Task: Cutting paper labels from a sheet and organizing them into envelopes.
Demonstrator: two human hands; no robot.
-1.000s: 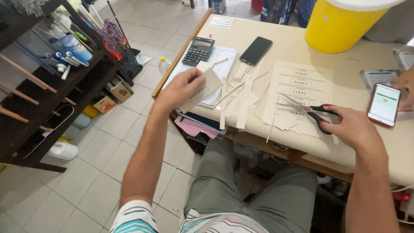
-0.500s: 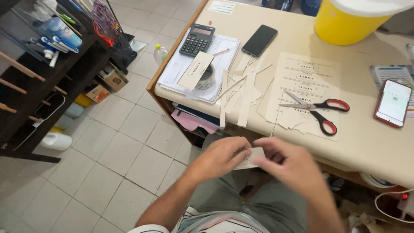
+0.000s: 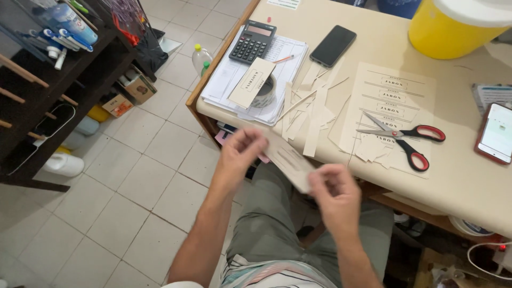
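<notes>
My left hand (image 3: 241,153) and my right hand (image 3: 334,193) hold a cream paper label strip (image 3: 288,160) between them, above my lap and just in front of the table's front edge. The left pinches its upper end, the right its lower end. On the beige table (image 3: 469,186) lie red-handled scissors (image 3: 408,140) on a printed label sheet (image 3: 392,106), with small cut scraps around them. Several trimmed paper strips (image 3: 312,109) lie beside the sheet. Another cut label (image 3: 252,81) rests on a tape roll (image 3: 266,93).
A calculator (image 3: 253,41) sits on a paper stack (image 3: 229,85). A dark phone (image 3: 333,46), a yellow bucket (image 3: 453,29) and a lit phone (image 3: 496,133) are on the table. A dark shelf unit (image 3: 48,96) with bottles stands at left on the tiled floor.
Both hands left the table, the right one letting go of the scissors, and came together over my lap on a paper label; they now hold it stretched between them.
</notes>
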